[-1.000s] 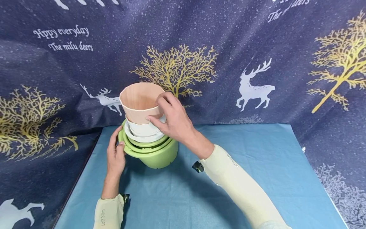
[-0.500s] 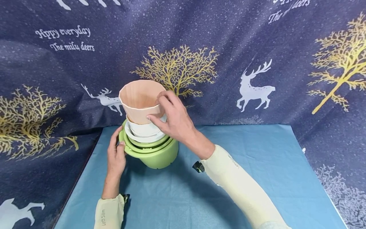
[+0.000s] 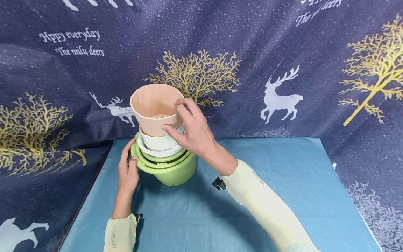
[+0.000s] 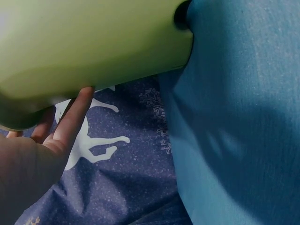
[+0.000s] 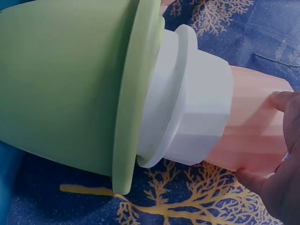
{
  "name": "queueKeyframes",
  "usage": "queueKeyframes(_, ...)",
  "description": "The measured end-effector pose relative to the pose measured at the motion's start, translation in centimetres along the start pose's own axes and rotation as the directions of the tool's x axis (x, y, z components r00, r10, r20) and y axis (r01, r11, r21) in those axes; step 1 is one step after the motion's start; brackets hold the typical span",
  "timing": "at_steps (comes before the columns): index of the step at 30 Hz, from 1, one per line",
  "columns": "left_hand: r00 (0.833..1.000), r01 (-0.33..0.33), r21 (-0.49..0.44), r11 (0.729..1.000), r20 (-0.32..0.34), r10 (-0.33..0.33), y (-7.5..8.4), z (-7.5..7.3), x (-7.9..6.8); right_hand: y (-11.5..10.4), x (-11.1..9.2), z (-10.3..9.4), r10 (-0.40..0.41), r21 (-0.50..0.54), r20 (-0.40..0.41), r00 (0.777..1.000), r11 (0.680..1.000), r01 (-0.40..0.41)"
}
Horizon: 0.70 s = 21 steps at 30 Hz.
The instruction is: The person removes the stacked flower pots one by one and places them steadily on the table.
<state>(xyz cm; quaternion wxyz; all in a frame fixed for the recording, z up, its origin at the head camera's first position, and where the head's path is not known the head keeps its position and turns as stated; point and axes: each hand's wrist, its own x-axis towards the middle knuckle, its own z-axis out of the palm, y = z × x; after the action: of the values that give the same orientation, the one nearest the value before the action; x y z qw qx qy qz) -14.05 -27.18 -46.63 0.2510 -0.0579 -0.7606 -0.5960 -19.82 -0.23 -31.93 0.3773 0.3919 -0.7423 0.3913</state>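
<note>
A stack of nested flower pots stands on the table. My right hand (image 3: pixel 196 131) pinches the near right rim of the pink flower pot (image 3: pixel 151 125), thumb outside and fingers over the edge. That pot is faceted, with small holes in its floor, and its lower part sits inside a white flower pot (image 5: pixel 204 110). Under it, a white piece with a wide rim (image 3: pixel 160 152) rests in the large green flower pot (image 3: pixel 176 173). Two green rims show there. My left hand (image 3: pixel 128 175) grips the green pot's left rim; in the left wrist view, fingers (image 4: pixel 77 110) touch its side.
A blue cloth covers the table (image 3: pixel 252 196). Close behind the stack hangs a dark blue curtain (image 3: pixel 220 28) printed with deer and yellow trees. It also runs down along the table's left and right sides.
The pink pot's rim has risen and tipped toward me, so the holes in its floor now show. My right hand moved slightly with it; the left hand and green pot stay put.
</note>
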Motion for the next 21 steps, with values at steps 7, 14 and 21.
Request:
queueKeyframes(7,1.000,0.010,0.002,1.000,0.001,-0.010,-0.01,-0.01,-0.03,-0.18,0.09,-0.20,0.006,0.008,-0.025,1.000,1.000,-0.006)
queueKeyframes(14,1.000,0.002,0.009,1.000,-0.008,-0.002,-0.06,-0.02,-0.01,-0.23,0.07,-0.32,0.001,0.028,-0.035,0.999,1.000,0.000)
queueKeyframes(21,1.000,-0.019,-0.013,1.000,-0.006,0.019,-0.10,0.07,0.01,-0.37,0.11,-0.61,-0.010,0.041,-0.074,0.997,0.999,0.013)
